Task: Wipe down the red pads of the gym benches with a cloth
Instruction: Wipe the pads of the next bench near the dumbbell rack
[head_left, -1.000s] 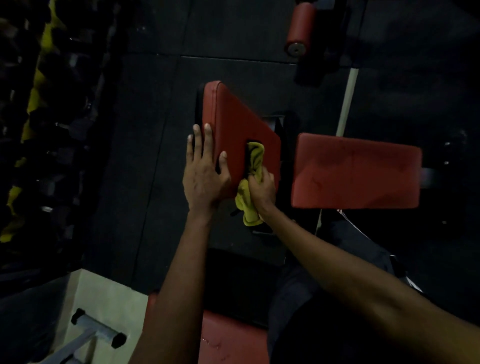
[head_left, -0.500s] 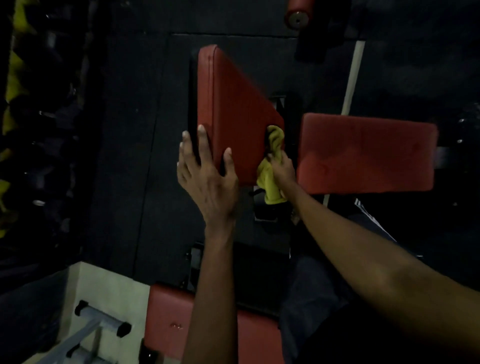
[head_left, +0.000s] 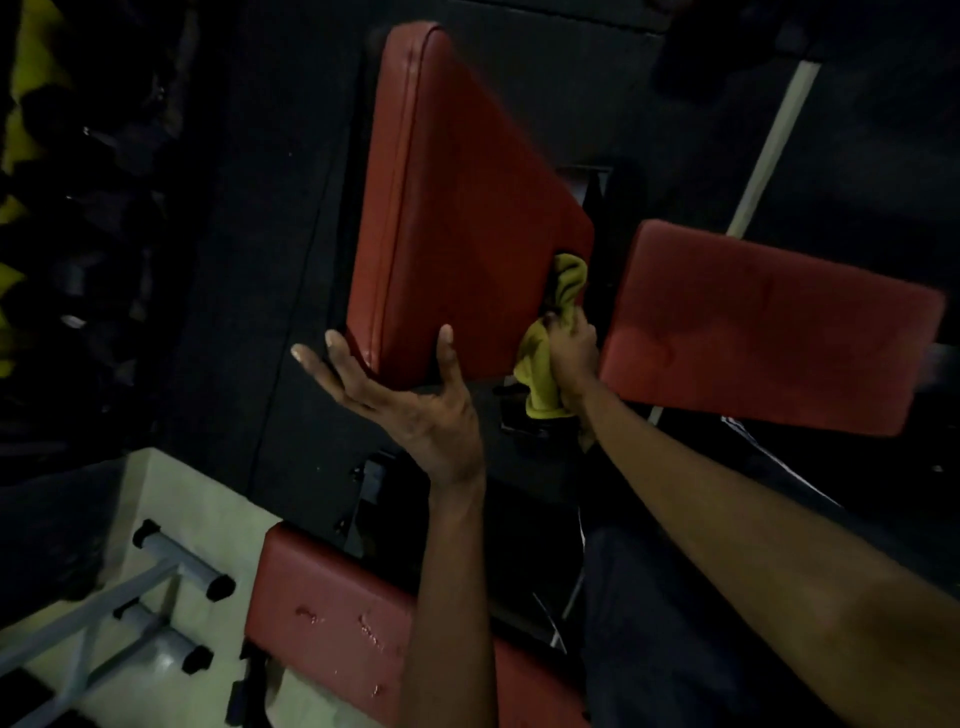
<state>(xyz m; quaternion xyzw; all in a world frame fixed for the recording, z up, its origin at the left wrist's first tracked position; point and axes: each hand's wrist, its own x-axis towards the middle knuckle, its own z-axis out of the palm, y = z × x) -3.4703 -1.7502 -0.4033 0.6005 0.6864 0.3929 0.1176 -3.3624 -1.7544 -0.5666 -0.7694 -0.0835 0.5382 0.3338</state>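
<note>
We're in a gym, weights area. Evidence: three bench pads covered in red vinyl. There's a long tilted red pad (head_left: 467, 208), a flat rectangular red pad (head_left: 769, 327) just beside it, and a scuffed red pad (head_left: 332, 623) nearer us with torn spots in its cover. The floor is black rubber matting (head_left: 291, 260) laid in large tiles with visible seams. Lower left we see a grey tubular steel frame (head_left: 171, 561) with black end caps on a pale floor patch (head_left: 171, 493). Far left is a dim black-and-yellow rack (head_left: 31, 156), contents too dark to tell.

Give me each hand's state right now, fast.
Left hand: open, straight fingers and thumb bracing the tilted red pad at its near corner.
Right hand: closed around the yellow cloth.
</note>
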